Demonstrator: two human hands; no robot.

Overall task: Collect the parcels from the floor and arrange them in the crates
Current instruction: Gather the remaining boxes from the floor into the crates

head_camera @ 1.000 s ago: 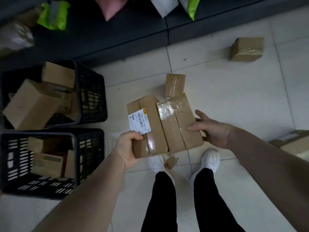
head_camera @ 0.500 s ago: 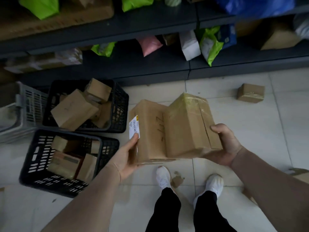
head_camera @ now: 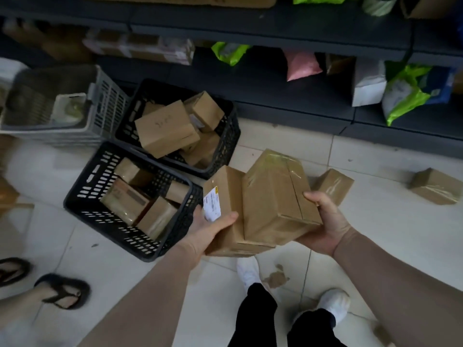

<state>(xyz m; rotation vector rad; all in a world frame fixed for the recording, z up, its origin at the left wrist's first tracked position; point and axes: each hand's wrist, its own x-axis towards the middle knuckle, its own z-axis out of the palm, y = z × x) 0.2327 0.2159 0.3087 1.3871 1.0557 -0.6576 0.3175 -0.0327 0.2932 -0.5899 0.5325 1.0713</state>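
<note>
I carry two brown cardboard parcels side by side above the floor. My left hand (head_camera: pixel 210 227) grips the labelled parcel (head_camera: pixel 225 194), thumb over its white label. My right hand (head_camera: pixel 325 221) grips the taped parcel (head_camera: pixel 273 196) from below and at its right side. To the left stand two black crates: the near crate (head_camera: pixel 82 196) and the far crate (head_camera: pixel 230 136), each holding several boxes. Two more parcels lie on the floor: one (head_camera: pixel 333 184) just behind my right hand, one (head_camera: pixel 436 185) at the far right.
A grey crate (head_camera: pixel 105 96) stands at the far left. Dark shelving (head_camera: pixel 275 101) with coloured mailer bags runs along the back. Another person's sandalled feet (head_camera: pixel 60 291) are at the lower left. My own white shoes (head_camera: pixel 333 304) are below, with a cardboard scrap (head_camera: pixel 275 278) between them.
Both parcels, still in my hands, have moved left toward the black crates. The view has swung left, bringing the grey crate and someone's sandalled feet into view.
</note>
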